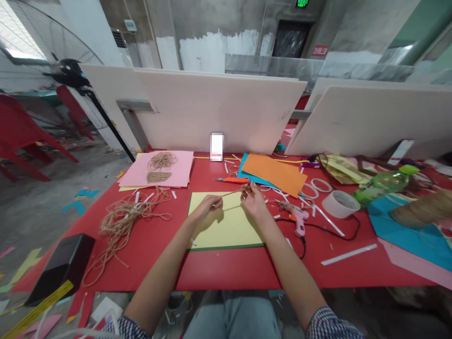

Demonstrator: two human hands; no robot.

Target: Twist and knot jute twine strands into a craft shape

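Note:
A short length of twine (231, 193) is stretched between my two hands above a pale yellow sheet of paper (226, 230). My left hand (209, 207) is closed on one end of it. At the other end, the fingers of my right hand (253, 200) pinch the twine. Under the yellow sheet a green edge shows. Just beyond my right hand lies an orange utility knife (236, 180). To the right rests a pink glue gun (299, 220) with its cord. A loose heap of twine (123, 216) lies to the left.
Pink paper (180, 165) bearing twine shapes lies back left. Orange card (275, 172), a tape roll (341, 204), a green bottle (384, 183) and a twine spool (423, 209) are on the right. White boards (219, 103) stand behind a phone (216, 147). A black box (63, 266) sits at the left edge.

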